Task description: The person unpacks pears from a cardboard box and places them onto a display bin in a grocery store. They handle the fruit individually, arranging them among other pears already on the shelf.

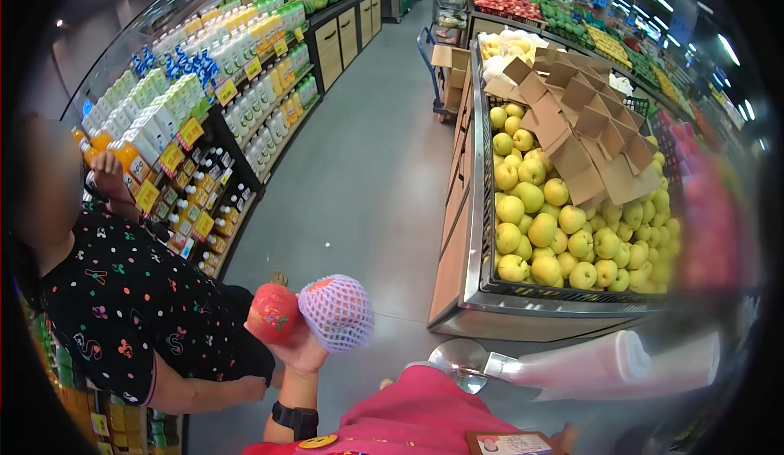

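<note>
Two round fruits rest in my left hand (301, 348), held up over the floor at the lower middle. One is a red fruit (275, 315), likely a pomegranate, with small stickers or marks on its skin. Beside it, a fruit in a purple foam net (337, 314) shows orange-red through the mesh. A black band circles my left wrist. At the bottom edge, right of the badge on the pink shirt, a blurred bit of skin (565, 438) may be my right hand; its fingers and anything in them cannot be made out.
A person (128, 308) in a black patterned top stands close on the left, by shelves of bottled drinks (202, 191). On the right are a crate of yellow-green pears (542, 229), cardboard dividers (588, 124), and blurred plastic bag rolls (582, 363) on a metal stand. A hand truck (429, 57) stands farther off.
</note>
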Tool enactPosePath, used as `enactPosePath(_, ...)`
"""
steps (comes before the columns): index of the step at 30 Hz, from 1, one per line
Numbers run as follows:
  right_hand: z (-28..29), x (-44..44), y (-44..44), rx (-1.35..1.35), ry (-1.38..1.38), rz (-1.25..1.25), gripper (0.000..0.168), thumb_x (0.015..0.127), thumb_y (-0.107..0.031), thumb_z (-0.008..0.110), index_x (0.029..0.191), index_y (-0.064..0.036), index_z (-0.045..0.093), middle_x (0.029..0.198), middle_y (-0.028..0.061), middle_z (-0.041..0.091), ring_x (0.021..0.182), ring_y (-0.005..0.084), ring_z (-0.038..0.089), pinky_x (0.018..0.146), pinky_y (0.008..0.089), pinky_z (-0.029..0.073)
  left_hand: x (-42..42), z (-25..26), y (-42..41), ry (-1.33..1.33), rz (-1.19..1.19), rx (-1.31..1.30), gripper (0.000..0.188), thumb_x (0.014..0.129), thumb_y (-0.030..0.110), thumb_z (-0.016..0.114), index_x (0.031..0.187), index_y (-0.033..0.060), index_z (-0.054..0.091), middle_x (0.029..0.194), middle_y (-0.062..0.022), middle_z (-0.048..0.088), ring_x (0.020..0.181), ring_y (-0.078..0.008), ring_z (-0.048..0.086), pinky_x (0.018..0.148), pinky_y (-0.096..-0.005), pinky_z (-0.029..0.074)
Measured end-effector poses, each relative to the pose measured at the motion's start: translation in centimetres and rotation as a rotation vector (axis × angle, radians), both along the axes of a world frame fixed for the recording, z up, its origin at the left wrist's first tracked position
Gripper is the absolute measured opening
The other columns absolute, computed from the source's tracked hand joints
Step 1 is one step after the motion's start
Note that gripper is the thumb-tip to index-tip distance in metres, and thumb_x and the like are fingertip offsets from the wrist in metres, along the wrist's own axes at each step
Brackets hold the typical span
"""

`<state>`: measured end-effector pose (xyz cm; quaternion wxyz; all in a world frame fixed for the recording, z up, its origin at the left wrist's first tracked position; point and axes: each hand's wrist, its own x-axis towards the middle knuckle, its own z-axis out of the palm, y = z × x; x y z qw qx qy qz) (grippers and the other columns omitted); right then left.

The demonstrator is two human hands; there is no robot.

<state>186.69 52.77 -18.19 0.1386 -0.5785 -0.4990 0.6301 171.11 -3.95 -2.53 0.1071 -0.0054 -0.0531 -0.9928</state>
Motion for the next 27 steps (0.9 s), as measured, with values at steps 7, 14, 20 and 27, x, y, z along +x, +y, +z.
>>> enactPosePath(7,-2.6,-6.6,-11.9,-0.162,-0.100,0.066,0.043,0.079,-0.026,0.060,0.115,-0.005,0.048,0.099,0.0079,0.056,0.085,0.0199,0.056,0.072,0.0338,0.048,-11.9,-1.6,-4.1,0.017,-0.207,0.088,0.084,0.060,0.049,0.068,0.123,0.0025,0.038,0.130,-0.0154,0.035,0.121,-0.0332,0.031,0.101,-0.0532,0.018)
enactPosePath(14,-4.0,-20.3,-15.8,-0.151,0.014,0.154,0.043,0.079,-0.026,0.059,0.115,-0.005,0.048,0.098,0.0077,0.056,0.084,0.0200,0.056,0.072,0.0339,0.048,-23.7,0.7,-7.8,-0.005,-0.368,-0.075,0.085,0.055,0.043,0.074,0.122,0.0041,0.039,0.129,-0.0135,0.037,0.120,-0.0315,0.033,0.101,-0.0527,0.019)
enactPosePath(20,-0.4,-31.6,-18.8,-0.112,0.106,0.211,0.043,0.080,-0.027,0.059,0.115,-0.006,0.048,0.098,0.0075,0.056,0.084,0.0200,0.056,0.072,0.0341,0.048,-32.6,2.6,-9.3,0.043,-0.422,-0.080,0.083,0.058,0.049,0.070,0.122,0.0051,0.040,0.127,-0.0123,0.039,0.119,-0.0310,0.034,0.100,-0.0525,0.021)
enactPosePath(27,1.0,-44.4,-20.6,-0.063,0.150,0.188,0.043,0.080,-0.028,0.058,0.115,-0.006,0.047,0.098,0.0074,0.056,0.083,0.0200,0.056,0.072,0.0342,0.048,-46.4,0.0,-10.9,0.078,-0.470,-0.039,0.085,0.061,0.050,0.068,0.125,0.0045,0.037,0.130,-0.0131,0.037,0.121,-0.0306,0.032,0.101,-0.0517,0.020)
